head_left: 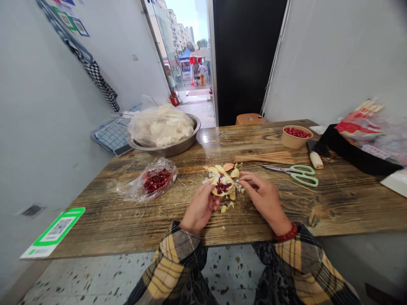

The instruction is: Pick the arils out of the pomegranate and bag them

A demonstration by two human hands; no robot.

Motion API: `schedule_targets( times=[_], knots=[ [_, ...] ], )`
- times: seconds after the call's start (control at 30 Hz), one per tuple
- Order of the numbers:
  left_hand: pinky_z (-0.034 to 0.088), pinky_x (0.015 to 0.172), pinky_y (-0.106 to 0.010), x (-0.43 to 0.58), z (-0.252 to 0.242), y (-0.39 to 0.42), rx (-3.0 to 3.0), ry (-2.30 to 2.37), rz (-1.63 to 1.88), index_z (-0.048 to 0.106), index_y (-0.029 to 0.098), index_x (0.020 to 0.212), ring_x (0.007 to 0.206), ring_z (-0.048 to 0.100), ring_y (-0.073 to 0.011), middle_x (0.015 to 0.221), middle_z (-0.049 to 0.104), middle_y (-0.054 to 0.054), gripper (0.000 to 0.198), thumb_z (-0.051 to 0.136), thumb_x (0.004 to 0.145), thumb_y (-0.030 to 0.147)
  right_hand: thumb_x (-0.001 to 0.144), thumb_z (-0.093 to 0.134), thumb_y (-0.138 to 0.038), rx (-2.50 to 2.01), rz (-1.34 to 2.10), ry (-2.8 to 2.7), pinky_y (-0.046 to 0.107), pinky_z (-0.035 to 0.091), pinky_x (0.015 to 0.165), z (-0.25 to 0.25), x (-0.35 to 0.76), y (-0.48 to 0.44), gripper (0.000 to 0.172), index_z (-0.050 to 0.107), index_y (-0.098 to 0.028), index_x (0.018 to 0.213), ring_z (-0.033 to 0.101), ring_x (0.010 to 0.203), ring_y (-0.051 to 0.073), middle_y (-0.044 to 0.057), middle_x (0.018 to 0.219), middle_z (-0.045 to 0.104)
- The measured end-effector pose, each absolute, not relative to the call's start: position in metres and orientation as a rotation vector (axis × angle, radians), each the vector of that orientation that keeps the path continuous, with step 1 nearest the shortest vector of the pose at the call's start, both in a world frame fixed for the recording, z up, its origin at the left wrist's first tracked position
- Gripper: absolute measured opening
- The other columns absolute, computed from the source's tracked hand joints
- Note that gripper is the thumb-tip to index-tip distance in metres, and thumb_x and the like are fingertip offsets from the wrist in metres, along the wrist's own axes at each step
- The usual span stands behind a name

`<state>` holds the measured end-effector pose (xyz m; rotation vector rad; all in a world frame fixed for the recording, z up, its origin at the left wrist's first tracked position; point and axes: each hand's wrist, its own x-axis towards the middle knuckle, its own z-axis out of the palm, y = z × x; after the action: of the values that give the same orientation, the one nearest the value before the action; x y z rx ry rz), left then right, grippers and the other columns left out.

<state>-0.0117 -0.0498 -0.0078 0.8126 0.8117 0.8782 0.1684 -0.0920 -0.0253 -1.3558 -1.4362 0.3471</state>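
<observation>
My left hand (201,208) is closed around a piece of pomegranate (223,187), thumb on its near side. Dark red seeds show between pale membrane and yellow rind. Just to the right, my right hand (262,195) hovers apart from the fruit, thumb and forefinger extended with a small gap; nothing is visible between them. Torn pomegranate peel (228,166) lies behind the fruit, and small scraps (224,209) are scattered around it on the table. A clear plastic bag of loose pomegranate seeds (157,181) rests left of my hands.
Behind the bag stands a metal basin (171,149) with a large plastic-wrapped pale mass (165,123). Wooden skewers (270,157), green-handled scissors (292,171) and a wooden-handled tool (316,159) lie right. A paper bowl (294,140) holds red seeds. A QR-code card (57,228) lies front left.
</observation>
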Motion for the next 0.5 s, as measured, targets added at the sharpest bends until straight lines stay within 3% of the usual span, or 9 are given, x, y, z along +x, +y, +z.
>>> schedule_targets(
  times=[0.17, 0.37, 0.5],
  knots=[
    [0.028, 0.035, -0.014, -0.010, -0.006, -0.053, 0.879, 0.849, 0.874, 0.055, 0.015, 0.091, 0.044, 0.043, -0.0041, 0.068, 0.054, 0.003, 0.027, 0.064, 0.074, 0.034, 0.086, 0.058, -0.032, -1.346, 0.313, -1.413, 0.033, 0.048, 0.073, -0.022, 0.169, -0.093, 0.017, 0.071, -0.022, 0.089, 0.063, 0.083, 0.020, 0.006, 0.089, 0.069],
    [0.030, 0.036, -0.015, -0.009, -0.012, -0.052, 0.841, 0.822, 0.854, 0.054, 0.016, 0.089, 0.044, 0.045, -0.0051, 0.067, 0.056, 0.002, 0.025, 0.062, 0.074, 0.033, 0.085, 0.060, -0.034, -1.241, 0.566, -1.246, 0.033, 0.048, 0.077, -0.018, 0.156, -0.096, 0.019, 0.069, -0.022, 0.096, 0.063, 0.086, 0.019, 0.005, 0.095, 0.070],
    [0.030, 0.037, -0.017, -0.009, -0.019, -0.049, 0.738, 0.785, 0.903, 0.055, 0.016, 0.085, 0.044, 0.047, -0.0060, 0.067, 0.057, 0.001, 0.024, 0.064, 0.072, 0.033, 0.084, 0.060, -0.031, -1.142, 0.610, -1.343, 0.032, 0.050, 0.073, 0.015, 0.125, -0.094, 0.018, 0.065, -0.022, 0.099, 0.063, 0.083, 0.018, 0.006, 0.098, 0.068]
  ],
)
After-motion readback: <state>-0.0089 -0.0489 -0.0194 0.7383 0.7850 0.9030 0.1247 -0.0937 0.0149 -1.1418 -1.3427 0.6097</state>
